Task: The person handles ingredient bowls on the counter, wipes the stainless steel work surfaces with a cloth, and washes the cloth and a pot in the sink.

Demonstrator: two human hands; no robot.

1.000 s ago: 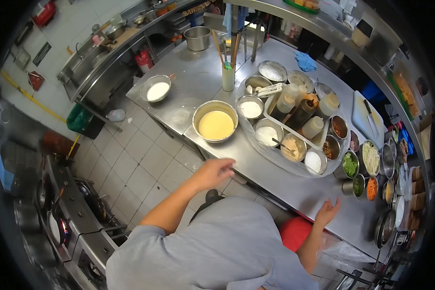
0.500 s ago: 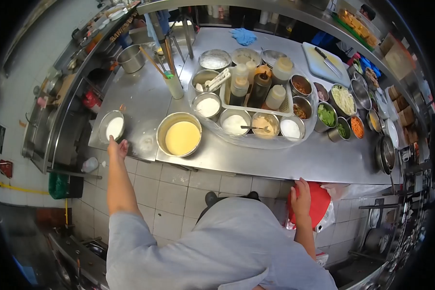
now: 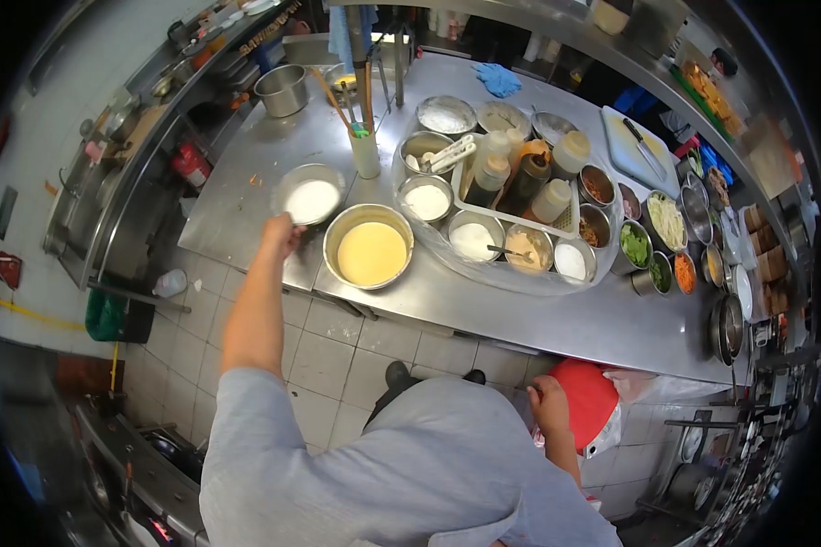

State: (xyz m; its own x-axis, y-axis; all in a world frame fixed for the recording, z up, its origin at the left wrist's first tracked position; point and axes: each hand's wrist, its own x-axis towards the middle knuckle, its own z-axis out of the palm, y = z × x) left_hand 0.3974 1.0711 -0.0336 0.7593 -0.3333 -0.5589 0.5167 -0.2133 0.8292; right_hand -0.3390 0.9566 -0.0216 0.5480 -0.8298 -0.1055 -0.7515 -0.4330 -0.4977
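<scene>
My left hand is closed on the near rim of a metal bowl of white powder, at the left part of the steel table. Just right of that bowl stands a larger metal bowl with smooth yellow batter. Down by the table's front edge, my right hand hangs beside a red cover or bag. Its fingers are loosely bent and nothing shows in them.
Behind the batter stands a holder with chopsticks. A basket of sauce bottles sits mid-table among bowls of powders. Vegetable containers and a cutting board with a knife are at right. A steel pot stands back left.
My left hand has brought the white powder bowl rightward, close to the batter bowl. My right hand has bent its fingers and shifted slightly left and down. The view has turned a little.
</scene>
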